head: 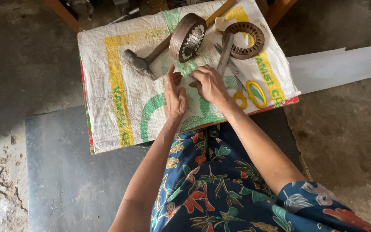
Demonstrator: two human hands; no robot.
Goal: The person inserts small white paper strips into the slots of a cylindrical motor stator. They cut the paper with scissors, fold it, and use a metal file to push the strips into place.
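Left hand (175,95) rests edge-on upon the sack-covered counter (104,90), fingers straight and loosely spread, holding nothing. Just right, the right hand (209,83) lies curled, fingertips pressing the cloth, nothing visibly gripped. A hammer (140,63) lies far-left; the ridged metal ring (187,36) stands beyond both hands; yellow-handled scissors (250,92) lie right.

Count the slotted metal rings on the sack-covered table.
2. One ring stands on edge beside the hammer, above the left hand. The other ring lies flat, above the scissors. Others may be out of view.
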